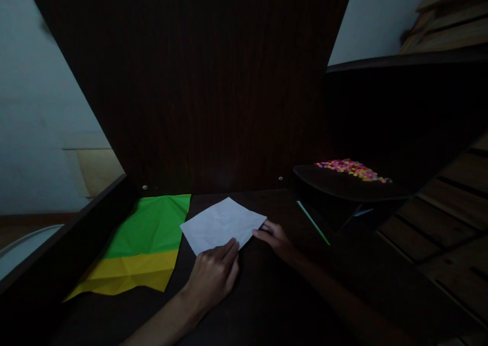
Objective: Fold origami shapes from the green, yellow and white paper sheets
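Observation:
A white sheet of paper (221, 224), cornered like a diamond and faintly creased, lies on the dark brown wooden desk in front of me. My left hand (217, 269) is at its near edge, the fingers bent together and pressed on the paper. At the right corner, my right hand (276, 238) pinches the sheet with the thumb on top and the fingers beneath. Left of the sheet is a green and yellow sheet of paper (152, 226), wrinkled, with its yellow part toward me. A thin green and white strip (312, 222) lies to the right of my right hand.
Small pink, red and yellow pieces (351, 169) are heaped on a raised dark shelf (324, 178) at the right. A tall wooden panel (221, 91) closes off the back. The desk's raised side board (76, 229) runs along the left. Wooden slats (450, 213) show at far right.

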### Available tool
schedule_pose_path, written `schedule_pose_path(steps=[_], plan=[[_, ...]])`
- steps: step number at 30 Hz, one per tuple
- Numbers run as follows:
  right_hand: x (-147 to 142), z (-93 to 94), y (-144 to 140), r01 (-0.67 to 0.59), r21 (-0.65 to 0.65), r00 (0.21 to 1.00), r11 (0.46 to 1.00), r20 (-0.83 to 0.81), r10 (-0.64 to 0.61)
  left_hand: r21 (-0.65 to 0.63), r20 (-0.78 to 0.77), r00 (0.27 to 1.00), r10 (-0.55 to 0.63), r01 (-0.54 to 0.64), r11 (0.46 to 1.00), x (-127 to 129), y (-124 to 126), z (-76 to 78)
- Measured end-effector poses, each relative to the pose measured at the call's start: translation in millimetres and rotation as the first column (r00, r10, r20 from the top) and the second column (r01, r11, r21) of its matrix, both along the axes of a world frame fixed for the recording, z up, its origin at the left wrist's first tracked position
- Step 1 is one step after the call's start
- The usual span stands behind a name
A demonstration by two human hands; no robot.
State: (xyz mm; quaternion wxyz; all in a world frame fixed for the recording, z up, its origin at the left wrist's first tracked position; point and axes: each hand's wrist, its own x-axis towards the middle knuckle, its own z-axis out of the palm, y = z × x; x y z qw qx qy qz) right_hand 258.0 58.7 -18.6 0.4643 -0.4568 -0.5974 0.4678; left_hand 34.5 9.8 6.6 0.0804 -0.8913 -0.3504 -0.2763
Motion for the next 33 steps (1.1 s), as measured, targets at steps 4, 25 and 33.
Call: schedule_pose_path(steps=[4,25,33], plan=[[1,-1.8,5,0.102,-0.041,0.991,0.994,-0.08,-0.105,-0.155,-0.032,0.995,-0.1,0.094,0.983,3,-4,3.3],[26,-5.3,16,0.287,-0.041,0.958,0.957,-0.001,-0.287,-0.21,-0.225,0.96,0.169,-0.217,0.953,-25,20,-34.9],[23,-2.3,13,0.264,-0.041,0.964,0.964,0.038,-0.263,-0.172,-0.172,0.973,0.156,-0.186,0.967,-26,20,-38.3]])
